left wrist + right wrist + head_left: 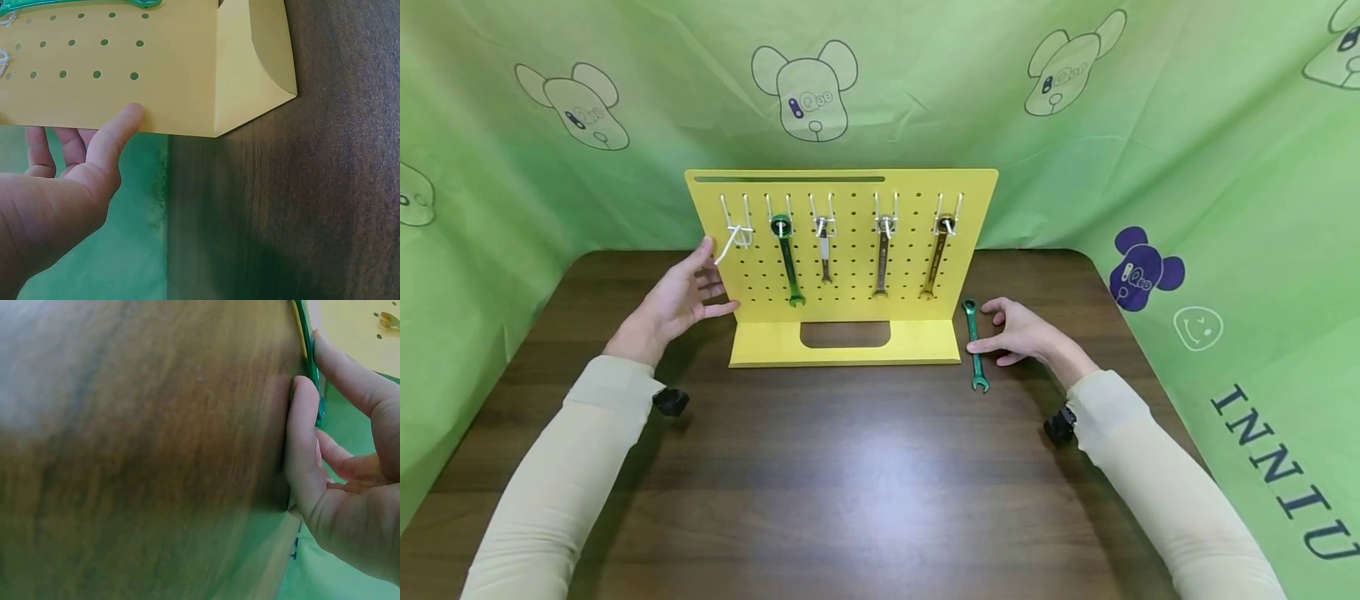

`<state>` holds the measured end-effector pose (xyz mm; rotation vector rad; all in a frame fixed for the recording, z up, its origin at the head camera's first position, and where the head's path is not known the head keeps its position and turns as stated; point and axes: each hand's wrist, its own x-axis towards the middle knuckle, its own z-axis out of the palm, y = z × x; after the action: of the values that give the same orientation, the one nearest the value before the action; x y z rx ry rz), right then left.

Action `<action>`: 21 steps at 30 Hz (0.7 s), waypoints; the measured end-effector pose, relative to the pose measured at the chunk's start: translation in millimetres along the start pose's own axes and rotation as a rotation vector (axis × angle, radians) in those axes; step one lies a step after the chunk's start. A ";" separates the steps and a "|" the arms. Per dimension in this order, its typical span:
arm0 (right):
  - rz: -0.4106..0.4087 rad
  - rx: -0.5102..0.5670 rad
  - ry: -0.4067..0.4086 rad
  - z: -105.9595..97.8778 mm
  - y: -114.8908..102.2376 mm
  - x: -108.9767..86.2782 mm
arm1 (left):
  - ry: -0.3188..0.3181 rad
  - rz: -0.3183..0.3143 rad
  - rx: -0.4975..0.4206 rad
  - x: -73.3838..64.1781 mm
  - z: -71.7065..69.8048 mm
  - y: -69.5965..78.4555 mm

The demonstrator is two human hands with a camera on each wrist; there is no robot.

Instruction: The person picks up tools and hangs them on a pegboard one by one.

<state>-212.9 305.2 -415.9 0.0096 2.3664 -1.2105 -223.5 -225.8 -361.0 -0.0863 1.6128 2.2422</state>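
Note:
A yellow pegboard stand (865, 350) stands on the table. My left hand (673, 300) grips its left edge; the left wrist view shows the thumb (115, 134) pressed on the front face and the other fingers partly hidden behind. A green combination wrench (975, 354) lies on the table just right of the stand's base. My right hand (1022, 333) is beside it, one fingertip touching the handle while the others spread to its right. In the right wrist view, fingers straddle the end of this wrench (310, 353).
White hooks hold another green wrench (789, 267), a short wrench (825, 254), a grey wrench (882, 262) and a bronze-coloured wrench (936, 262). At far left, a white hook (730, 242) sticks out crookedly. A green printed cloth (910, 108) hangs behind the dark wood table (820, 450).

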 end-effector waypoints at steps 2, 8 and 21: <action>-0.005 0.000 -0.005 -0.5 -0.3 -0.3 | 0.001 -0.001 -0.005 -0.2 0.0 0.4; -0.001 0.013 -0.017 -1.1 -0.2 -1.1 | 0.007 0.001 -0.014 -0.3 0.4 0.6; 0.018 -0.063 -0.023 -1.2 -9.6 -9.7 | 0.010 0.003 -0.012 -0.9 1.6 -0.4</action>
<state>-206.9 302.4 -403.9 -0.0044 2.3780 -1.1218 -222.3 -224.4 -360.5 -0.0981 1.6058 2.2574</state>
